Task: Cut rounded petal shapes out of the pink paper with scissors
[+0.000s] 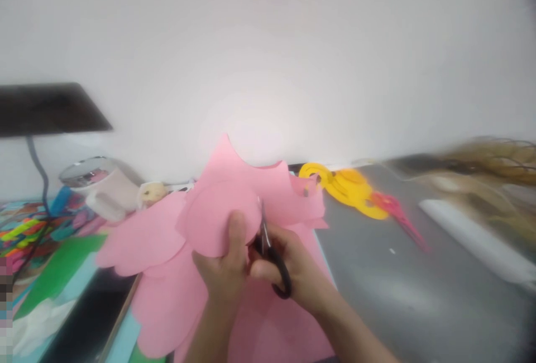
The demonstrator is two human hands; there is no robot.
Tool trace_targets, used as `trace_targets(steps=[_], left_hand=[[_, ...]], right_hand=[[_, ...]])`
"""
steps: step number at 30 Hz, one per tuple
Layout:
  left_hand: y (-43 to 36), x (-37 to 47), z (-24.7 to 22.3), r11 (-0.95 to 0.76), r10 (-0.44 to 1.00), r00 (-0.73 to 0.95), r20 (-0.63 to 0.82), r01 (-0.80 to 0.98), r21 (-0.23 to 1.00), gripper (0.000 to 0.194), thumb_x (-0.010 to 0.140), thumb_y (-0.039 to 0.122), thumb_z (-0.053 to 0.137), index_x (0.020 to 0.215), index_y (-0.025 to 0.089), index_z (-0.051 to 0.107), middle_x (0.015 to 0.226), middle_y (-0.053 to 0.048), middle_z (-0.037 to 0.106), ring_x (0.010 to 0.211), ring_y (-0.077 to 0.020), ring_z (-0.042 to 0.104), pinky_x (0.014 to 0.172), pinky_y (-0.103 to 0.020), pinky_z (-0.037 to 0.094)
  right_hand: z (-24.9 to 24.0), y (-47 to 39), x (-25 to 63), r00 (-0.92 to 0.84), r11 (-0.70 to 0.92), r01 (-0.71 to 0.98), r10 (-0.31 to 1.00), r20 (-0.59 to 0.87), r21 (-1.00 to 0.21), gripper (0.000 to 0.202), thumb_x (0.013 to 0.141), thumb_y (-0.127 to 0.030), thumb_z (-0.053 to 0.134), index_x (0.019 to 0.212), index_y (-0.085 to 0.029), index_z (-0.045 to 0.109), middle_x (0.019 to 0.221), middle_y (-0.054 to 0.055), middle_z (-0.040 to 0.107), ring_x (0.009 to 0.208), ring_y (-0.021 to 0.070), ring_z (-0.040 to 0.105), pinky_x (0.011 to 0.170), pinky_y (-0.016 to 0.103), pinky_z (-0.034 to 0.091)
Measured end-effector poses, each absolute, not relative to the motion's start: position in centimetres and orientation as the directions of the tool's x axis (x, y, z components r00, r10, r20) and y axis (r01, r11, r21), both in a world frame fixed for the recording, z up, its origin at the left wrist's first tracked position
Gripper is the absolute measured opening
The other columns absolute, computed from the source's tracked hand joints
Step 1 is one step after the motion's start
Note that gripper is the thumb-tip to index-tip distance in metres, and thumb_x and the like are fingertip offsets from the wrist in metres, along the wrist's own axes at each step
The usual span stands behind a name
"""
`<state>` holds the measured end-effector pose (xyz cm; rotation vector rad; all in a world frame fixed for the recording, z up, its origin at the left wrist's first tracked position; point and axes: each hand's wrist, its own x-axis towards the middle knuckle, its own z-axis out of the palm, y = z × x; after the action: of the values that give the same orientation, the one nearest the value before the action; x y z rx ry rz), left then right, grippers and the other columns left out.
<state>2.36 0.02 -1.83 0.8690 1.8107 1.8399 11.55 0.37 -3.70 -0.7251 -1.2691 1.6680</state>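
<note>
A pink sheet [272, 190] with curved cut-outs along its top stands up in front of me. My left hand [226, 268] pinches its rounded lobe, thumb on top. Black-handled scissors [285, 273] are in my right hand [285, 257], fingers wrapped round the handles. The blades point up and away, at the right edge of the rounded part beside my left thumb. More pink scalloped pieces [146, 234] lie under and left of my hands.
Yellow cut shapes [352, 190] and pink scissors [402, 218] lie on the grey table [377, 279] at right, near a white roll [477, 240]. At left are a white mug [109, 192], colourful bits [25, 234], green sheet [62, 268] and white tissue [42, 321].
</note>
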Motion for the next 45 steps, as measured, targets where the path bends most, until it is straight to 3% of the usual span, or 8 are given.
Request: trace_targets(steps=[10, 27, 33, 38, 45], left_hand=[[0.1, 2.3, -2.2, -0.085, 0.692, -0.708, 0.143, 0.116, 0.99, 0.034, 0.069, 0.045, 0.068, 0.052, 0.02, 0.052, 0.043, 0.003, 0.054, 0.044, -0.0152, 0.054, 0.041, -0.027, 0.042], [0.4, 1.9, -2.3, -0.08, 0.675, -0.735, 0.065, 0.014, 0.997, 0.033, 0.058, 0.044, 0.075, 0.055, 0.018, 0.055, 0.053, -0.002, 0.063, 0.052, -0.0203, 0.062, 0.041, -0.027, 0.044], [0.5, 1.5, -2.4, -0.089, 0.687, -0.72, 0.103, 0.058, 0.994, 0.031, 0.062, 0.044, 0.073, 0.059, 0.017, 0.058, 0.059, -0.004, 0.066, 0.058, -0.0218, 0.065, 0.046, -0.029, 0.049], [0.9, 1.1, -2.6, -0.139, 0.689, -0.718, 0.096, -0.002, 0.99, 0.029, 0.054, 0.038, 0.078, 0.061, 0.016, 0.06, 0.063, -0.004, 0.068, 0.062, -0.0227, 0.066, 0.05, -0.03, 0.051], [0.8, 1.2, -2.4, -0.152, 0.703, -0.705, 0.088, -0.029, 0.988, 0.025, 0.058, 0.034, 0.077, 0.063, 0.016, 0.061, 0.066, -0.004, 0.07, 0.064, -0.0216, 0.067, 0.052, -0.029, 0.052]], right_hand=[[-3.5, 0.4, 11.4, -0.412, -0.069, -0.288, 0.91, 0.058, -0.955, 0.037, 0.068, -0.043, 0.079, 0.073, -0.016, 0.054, 0.062, -0.005, 0.042, 0.057, 0.0095, 0.035, 0.052, 0.023, 0.029], [-3.4, 0.3, 11.4, -0.402, -0.165, -0.275, 0.915, -0.043, -0.947, 0.025, 0.066, -0.028, 0.078, 0.074, -0.017, 0.058, 0.054, -0.005, 0.052, 0.051, 0.0089, 0.047, 0.047, 0.019, 0.037], [-3.4, 0.2, 11.4, -0.4, -0.187, -0.258, 0.914, -0.072, -0.948, 0.024, 0.065, -0.026, 0.078, 0.073, -0.017, 0.058, 0.053, -0.006, 0.051, 0.047, 0.0073, 0.047, 0.043, 0.016, 0.034], [-3.5, 0.2, 11.5, -0.404, -0.198, -0.236, 0.911, -0.09, -0.951, 0.022, 0.066, -0.027, 0.077, 0.074, -0.017, 0.058, 0.049, -0.007, 0.05, 0.044, 0.0065, 0.045, 0.041, 0.016, 0.031], [-3.4, 0.2, 11.4, -0.405, -0.195, -0.212, 0.909, -0.096, -0.958, 0.022, 0.066, -0.03, 0.076, 0.072, -0.017, 0.058, 0.047, -0.007, 0.051, 0.042, 0.0075, 0.045, 0.041, 0.018, 0.031]])
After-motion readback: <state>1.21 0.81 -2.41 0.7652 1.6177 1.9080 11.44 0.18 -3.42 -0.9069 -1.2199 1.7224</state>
